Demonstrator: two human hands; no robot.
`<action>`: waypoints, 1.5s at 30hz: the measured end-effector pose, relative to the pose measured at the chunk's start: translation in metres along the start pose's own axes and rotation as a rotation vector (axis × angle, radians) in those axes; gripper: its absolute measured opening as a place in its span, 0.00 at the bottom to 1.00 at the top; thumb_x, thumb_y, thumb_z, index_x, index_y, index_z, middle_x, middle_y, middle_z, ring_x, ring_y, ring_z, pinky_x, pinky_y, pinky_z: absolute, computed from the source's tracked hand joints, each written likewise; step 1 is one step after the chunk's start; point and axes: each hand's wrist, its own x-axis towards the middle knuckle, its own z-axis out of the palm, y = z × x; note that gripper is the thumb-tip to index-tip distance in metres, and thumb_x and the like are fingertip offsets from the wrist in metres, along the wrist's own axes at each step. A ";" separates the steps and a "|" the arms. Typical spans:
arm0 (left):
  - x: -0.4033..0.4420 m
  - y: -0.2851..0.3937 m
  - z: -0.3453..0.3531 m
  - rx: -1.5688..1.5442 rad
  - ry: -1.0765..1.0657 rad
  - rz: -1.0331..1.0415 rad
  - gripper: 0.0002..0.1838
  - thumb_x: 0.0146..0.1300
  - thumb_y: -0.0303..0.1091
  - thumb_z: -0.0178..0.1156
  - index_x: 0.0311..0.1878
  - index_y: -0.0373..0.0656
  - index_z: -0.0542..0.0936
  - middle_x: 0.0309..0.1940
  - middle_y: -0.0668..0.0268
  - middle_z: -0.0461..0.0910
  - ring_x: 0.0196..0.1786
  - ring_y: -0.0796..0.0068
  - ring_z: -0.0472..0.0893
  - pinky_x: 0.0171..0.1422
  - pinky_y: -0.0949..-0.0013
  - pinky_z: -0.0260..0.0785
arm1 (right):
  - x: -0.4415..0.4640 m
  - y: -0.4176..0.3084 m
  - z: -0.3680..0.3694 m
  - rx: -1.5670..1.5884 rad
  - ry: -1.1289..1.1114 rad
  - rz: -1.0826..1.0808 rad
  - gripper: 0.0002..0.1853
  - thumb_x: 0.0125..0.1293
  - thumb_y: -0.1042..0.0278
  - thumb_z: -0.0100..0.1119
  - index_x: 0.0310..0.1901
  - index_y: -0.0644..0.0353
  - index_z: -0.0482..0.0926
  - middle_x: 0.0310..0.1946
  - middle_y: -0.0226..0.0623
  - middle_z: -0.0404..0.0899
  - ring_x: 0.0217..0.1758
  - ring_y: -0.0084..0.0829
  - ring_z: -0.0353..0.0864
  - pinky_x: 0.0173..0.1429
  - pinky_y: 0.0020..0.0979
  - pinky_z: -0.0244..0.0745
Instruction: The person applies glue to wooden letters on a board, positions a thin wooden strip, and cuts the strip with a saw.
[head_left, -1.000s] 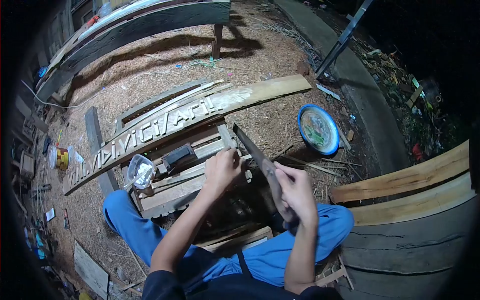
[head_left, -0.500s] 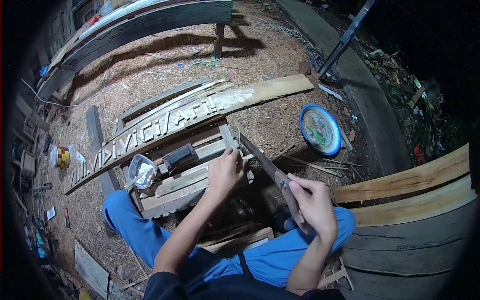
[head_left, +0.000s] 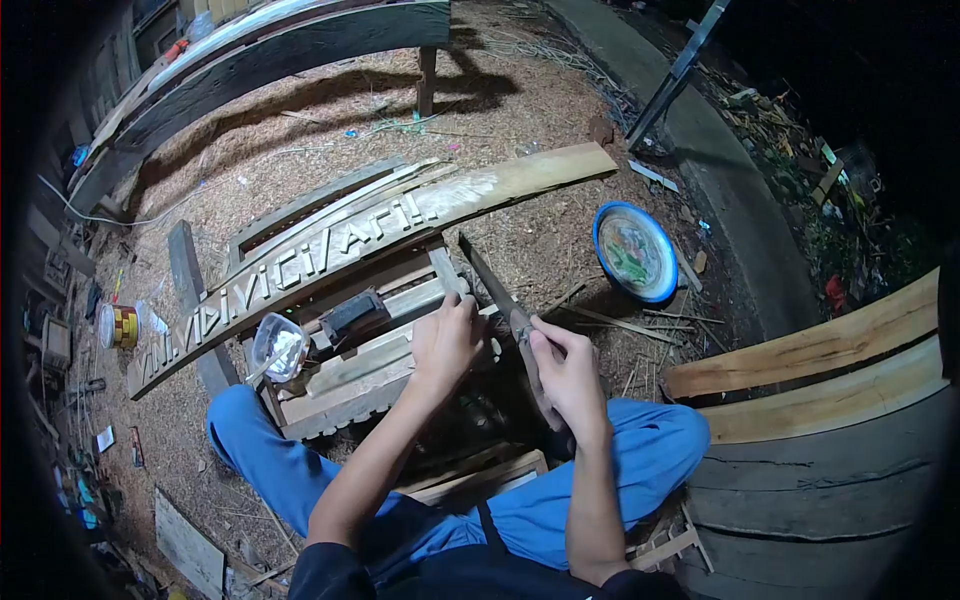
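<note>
My left hand (head_left: 447, 343) is closed, fingers pinched together over the right end of a low slatted wooden rack (head_left: 345, 405); what it holds is hidden. My right hand (head_left: 568, 370) is wrapped round a long machete-like knife (head_left: 490, 275), its dark blade slanting up and left, close beside my left fingers. Beyond them a long curved plank (head_left: 545, 172) lies across the rack, bearing raised wooden letters (head_left: 320, 250). A clear plastic tub (head_left: 279, 347) of white paste with a stick stands on the rack, next to a dark block-shaped object (head_left: 352, 315).
A blue-rimmed round tray (head_left: 598, 240) lies on the wood shavings at right. Pale planks (head_left: 800, 350) lie by my right knee. A yellow-and-red can (head_left: 120, 327) stands at left. A heavy wooden bench (head_left: 270, 68) is at the back, a slanted post (head_left: 680, 75) at back right.
My right hand and the knife have moved left, closer to my left hand. My left hand stays at the rack's end. The whole view has shifted slightly.
</note>
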 end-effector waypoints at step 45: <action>-0.001 0.000 -0.002 -0.092 0.038 -0.032 0.12 0.64 0.39 0.69 0.38 0.40 0.82 0.39 0.57 0.81 0.39 0.47 0.85 0.41 0.47 0.77 | -0.003 0.000 -0.022 0.157 -0.123 0.134 0.17 0.72 0.70 0.66 0.58 0.68 0.84 0.41 0.40 0.89 0.36 0.20 0.83 0.41 0.26 0.79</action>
